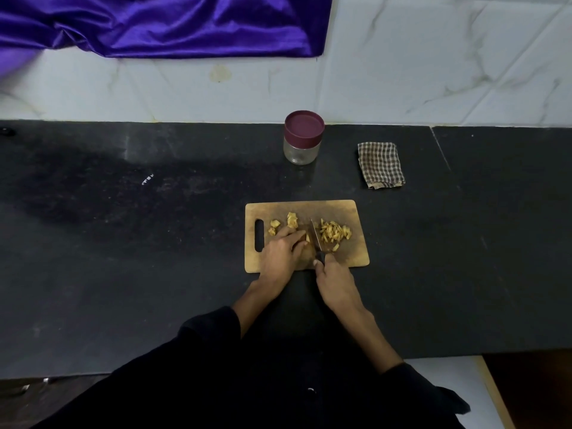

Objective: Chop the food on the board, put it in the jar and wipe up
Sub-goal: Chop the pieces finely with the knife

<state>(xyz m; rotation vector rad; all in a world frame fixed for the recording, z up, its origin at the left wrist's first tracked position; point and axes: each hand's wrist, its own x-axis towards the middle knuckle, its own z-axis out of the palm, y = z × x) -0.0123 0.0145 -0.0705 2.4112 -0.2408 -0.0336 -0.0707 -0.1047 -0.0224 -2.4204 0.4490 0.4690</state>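
**Chopping in progress on the wooden board**

The left hand (283, 250) is pinning an uncut piece on the cutting board (356, 258) while the right hand (332, 278) is gripping the knife (316, 239), parting it from the chopped pile (335, 232). The lidded jar (302, 137) and checked cloth (380, 165) are waiting behind, well apart.

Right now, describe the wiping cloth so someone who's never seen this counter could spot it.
On the dark counter, look behind the wooden chopping board, toward the tiled wall. The cloth lies folded flat to the right of the jar. It is the only checked fabric on the counter, brown and white; the purple fabric hangs higher up.
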